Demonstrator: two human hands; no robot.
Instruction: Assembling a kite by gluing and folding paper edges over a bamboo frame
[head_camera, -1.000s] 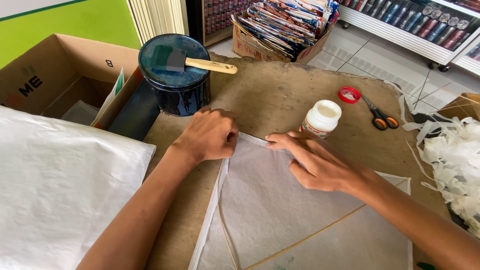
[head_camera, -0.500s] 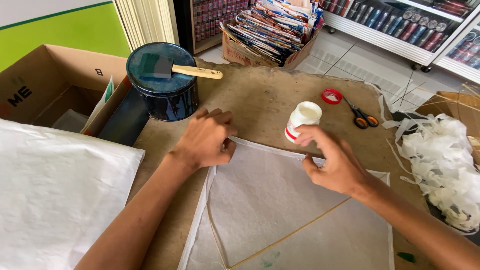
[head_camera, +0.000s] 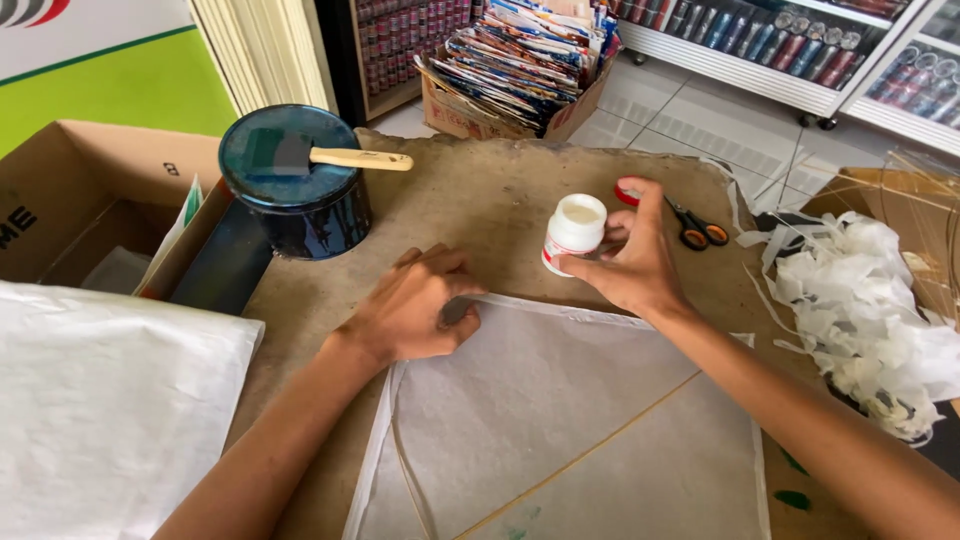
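Observation:
A white paper kite sheet (head_camera: 560, 420) with thin stick spars lies on the brown work surface (head_camera: 480, 190). My left hand (head_camera: 415, 305) presses down on the sheet's top corner, fingers curled. My right hand (head_camera: 625, 255) grips a small open white glue bottle (head_camera: 573, 232), lifted and tilted just above the sheet's upper edge. The bottle's red cap (head_camera: 628, 192) lies behind my fingers on the surface.
A dark blue paint tin (head_camera: 295, 195) with a wooden-handled brush (head_camera: 340, 157) across it stands at the left. Scissors (head_camera: 695, 225) lie at the right beside a pile of white paper scraps (head_camera: 870, 300). A cardboard box (head_camera: 75, 205) and white sheet stack (head_camera: 100, 400) sit left.
My right hand left the sheet's edge, reached for the white glue bottle and now holds it lifted. My left hand stays pressed on the corner.

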